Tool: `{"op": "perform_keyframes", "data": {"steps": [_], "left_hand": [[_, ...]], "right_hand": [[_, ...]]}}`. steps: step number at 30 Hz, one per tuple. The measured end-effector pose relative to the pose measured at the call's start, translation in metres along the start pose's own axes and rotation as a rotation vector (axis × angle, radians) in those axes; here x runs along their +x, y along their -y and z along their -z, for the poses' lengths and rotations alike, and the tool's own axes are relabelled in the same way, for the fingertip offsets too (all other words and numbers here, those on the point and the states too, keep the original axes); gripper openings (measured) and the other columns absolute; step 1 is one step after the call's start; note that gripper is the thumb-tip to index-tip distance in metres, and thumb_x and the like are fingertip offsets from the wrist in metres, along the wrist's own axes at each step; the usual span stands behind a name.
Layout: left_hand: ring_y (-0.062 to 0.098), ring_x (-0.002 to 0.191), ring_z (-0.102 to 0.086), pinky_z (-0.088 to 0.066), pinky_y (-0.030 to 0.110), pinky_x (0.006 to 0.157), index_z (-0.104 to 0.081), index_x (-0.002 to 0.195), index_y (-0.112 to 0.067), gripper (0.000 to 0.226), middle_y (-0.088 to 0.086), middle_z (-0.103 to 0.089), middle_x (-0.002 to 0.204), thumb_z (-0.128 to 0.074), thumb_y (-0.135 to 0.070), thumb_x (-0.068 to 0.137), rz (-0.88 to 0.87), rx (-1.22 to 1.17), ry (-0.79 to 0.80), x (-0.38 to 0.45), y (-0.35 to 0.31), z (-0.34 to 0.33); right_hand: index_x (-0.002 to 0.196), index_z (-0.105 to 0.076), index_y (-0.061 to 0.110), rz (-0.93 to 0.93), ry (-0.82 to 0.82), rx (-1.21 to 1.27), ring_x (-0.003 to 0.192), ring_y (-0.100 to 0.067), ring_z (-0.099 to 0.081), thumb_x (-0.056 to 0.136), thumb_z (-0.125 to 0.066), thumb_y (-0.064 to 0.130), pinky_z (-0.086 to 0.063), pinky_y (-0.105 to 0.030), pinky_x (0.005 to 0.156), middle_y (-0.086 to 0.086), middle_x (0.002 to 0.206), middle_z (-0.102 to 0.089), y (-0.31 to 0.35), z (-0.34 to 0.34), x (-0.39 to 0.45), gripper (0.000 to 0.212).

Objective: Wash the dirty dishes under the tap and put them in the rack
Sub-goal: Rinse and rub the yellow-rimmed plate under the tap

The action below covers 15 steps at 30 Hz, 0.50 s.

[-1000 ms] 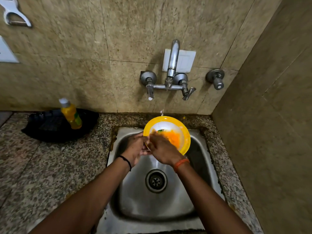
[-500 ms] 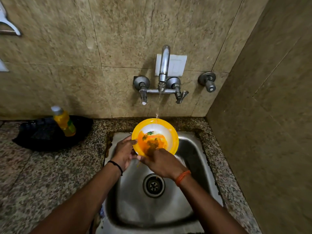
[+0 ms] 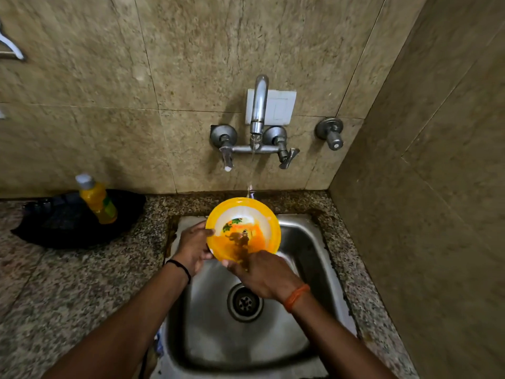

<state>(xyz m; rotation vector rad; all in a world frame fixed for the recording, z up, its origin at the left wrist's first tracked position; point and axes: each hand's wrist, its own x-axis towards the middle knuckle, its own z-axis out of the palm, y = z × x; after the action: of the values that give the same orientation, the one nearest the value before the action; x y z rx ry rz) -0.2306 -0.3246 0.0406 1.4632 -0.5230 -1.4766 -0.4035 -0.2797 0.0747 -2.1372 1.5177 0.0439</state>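
Note:
A yellow-rimmed plate with a white centre is held tilted over the steel sink, smeared with orange and brown food and a green fleck. My left hand grips its left edge. My right hand is at the plate's lower edge, fingers against it, with brown water running over them. A thin stream falls from the wall tap onto the plate's far rim. No rack is in view.
A yellow liquid bottle stands on a black mat on the granite counter at left. Tiled walls close the back and right. The sink drain lies below my hands. A separate valve is right of the tap.
My right hand slid from the plate's centre down to its lower edge, uncovering the smeared food. The plate shifted slightly left under the stream, and the orange residue spread and ran.

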Motion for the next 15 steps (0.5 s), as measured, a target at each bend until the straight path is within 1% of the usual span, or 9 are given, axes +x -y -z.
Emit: {"op": "perform_keyframes", "data": {"steps": [2, 4, 7, 9, 10, 11, 12, 14, 15], "left_hand": [[0.018, 0.053, -0.061, -0.052, 0.027, 0.051, -0.066, 0.099, -0.018, 0.026, 0.003, -0.07, 0.066, -0.048, -0.001, 0.09, 0.019, 0.017, 0.02, -0.004, 0.006, -0.004], [0.016, 0.051, -0.057, -0.046, 0.027, 0.055, -0.065, 0.099, -0.019, 0.024, 0.0, -0.068, 0.06, -0.047, -0.004, 0.092, 0.049, 0.069, 0.101, -0.01, 0.011, -0.01], [0.012, 0.049, -0.061, -0.053, 0.028, 0.054, -0.063, 0.105, -0.019, 0.026, 0.001, -0.069, 0.067, -0.045, -0.004, 0.093, 0.082, 0.123, 0.219, -0.012, 0.009, -0.015], [0.02, 0.063, -0.066, -0.058, 0.035, 0.059, -0.064, 0.101, -0.019, 0.025, 0.005, -0.071, 0.075, -0.046, -0.003, 0.094, 0.061, 0.121, 0.207, -0.01, 0.002, -0.013], [0.023, 0.067, -0.066, -0.058, 0.037, 0.061, -0.064, 0.103, -0.019, 0.025, 0.007, -0.07, 0.08, -0.047, -0.004, 0.094, 0.041, 0.122, 0.196, -0.01, -0.001, -0.012], [0.025, 0.068, -0.065, -0.058, 0.037, 0.06, -0.064, 0.106, -0.018, 0.025, 0.01, -0.07, 0.084, -0.048, -0.004, 0.093, 0.02, 0.124, 0.183, -0.009, -0.004, -0.011], [0.026, 0.065, -0.065, -0.059, 0.037, 0.058, -0.064, 0.109, -0.017, 0.026, 0.011, -0.069, 0.085, -0.049, -0.003, 0.093, 0.003, 0.121, 0.163, -0.007, -0.006, -0.011], [0.025, 0.058, -0.065, -0.058, 0.037, 0.054, -0.064, 0.112, -0.015, 0.028, 0.012, -0.069, 0.083, -0.049, -0.002, 0.091, -0.009, 0.085, 0.098, -0.003, -0.005, -0.011], [0.024, 0.054, -0.063, -0.057, 0.036, 0.053, -0.064, 0.113, -0.013, 0.03, 0.012, -0.069, 0.08, -0.05, -0.001, 0.09, -0.008, 0.058, 0.059, 0.0, -0.004, -0.009]], "right_hand": [[0.095, -0.063, 0.014, 0.026, 0.007, 0.132, 0.095, -0.031, -0.062, 0.09, -0.029, 0.073, -0.045, -0.034, 0.075, -0.014, 0.097, -0.068, -0.003, -0.005, 0.006, 0.068], [0.108, -0.061, 0.021, 0.065, 0.048, 0.209, 0.105, -0.026, -0.059, 0.09, -0.028, 0.072, -0.047, -0.04, 0.089, -0.007, 0.112, -0.066, -0.006, -0.012, 0.018, 0.063], [0.136, -0.047, 0.02, 0.104, -0.026, 0.01, 0.137, -0.027, -0.038, 0.093, -0.026, 0.066, -0.031, -0.04, 0.111, -0.007, 0.148, -0.044, -0.024, -0.013, 0.037, 0.066], [0.147, -0.037, 0.019, 0.068, -0.111, -0.177, 0.148, -0.024, -0.019, 0.094, -0.021, 0.064, -0.015, -0.037, 0.119, -0.005, 0.159, -0.027, -0.041, -0.006, 0.044, 0.071], [0.149, -0.033, 0.018, 0.045, -0.126, -0.238, 0.148, -0.022, -0.016, 0.096, -0.024, 0.061, -0.011, -0.035, 0.119, -0.005, 0.16, -0.023, -0.045, -0.002, 0.044, 0.069], [0.149, -0.033, 0.017, 0.014, -0.129, -0.281, 0.147, -0.023, -0.021, 0.098, -0.027, 0.058, -0.013, -0.036, 0.118, -0.007, 0.159, -0.025, -0.043, 0.0, 0.04, 0.066], [0.145, -0.039, 0.017, -0.004, -0.136, -0.334, 0.142, -0.026, -0.032, 0.098, -0.028, 0.058, -0.021, -0.039, 0.114, -0.011, 0.153, -0.036, -0.035, 0.003, 0.033, 0.063], [0.127, -0.057, 0.018, -0.029, -0.122, -0.319, 0.118, -0.031, -0.055, 0.097, -0.027, 0.061, -0.039, -0.038, 0.094, -0.015, 0.127, -0.061, -0.015, 0.008, 0.015, 0.06], [0.117, -0.062, 0.018, -0.017, -0.104, -0.23, 0.109, -0.032, -0.059, 0.096, -0.028, 0.063, -0.042, -0.035, 0.084, -0.015, 0.115, -0.066, -0.006, 0.01, 0.006, 0.06]]}}
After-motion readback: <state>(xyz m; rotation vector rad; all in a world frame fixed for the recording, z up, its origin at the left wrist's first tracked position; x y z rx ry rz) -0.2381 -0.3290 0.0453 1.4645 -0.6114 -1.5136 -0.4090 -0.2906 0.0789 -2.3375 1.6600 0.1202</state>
